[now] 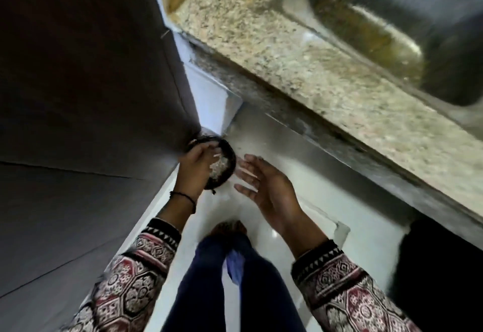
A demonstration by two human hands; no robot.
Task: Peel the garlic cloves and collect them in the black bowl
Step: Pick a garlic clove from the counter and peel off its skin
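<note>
Patterned red-and-black sleeves point(130, 266) nearest. Speckled granite counter point(287, 44) far right. Left hand point(194, 167) grips small round black bowl point(230, 154) by its rim, tilted, low at left. Right hand point(266, 187) flat-fingered just beside it, holding nothing. Pale contents point(217, 168) blurred. Judged light, rigid; hold the rim level against spilling.
</note>
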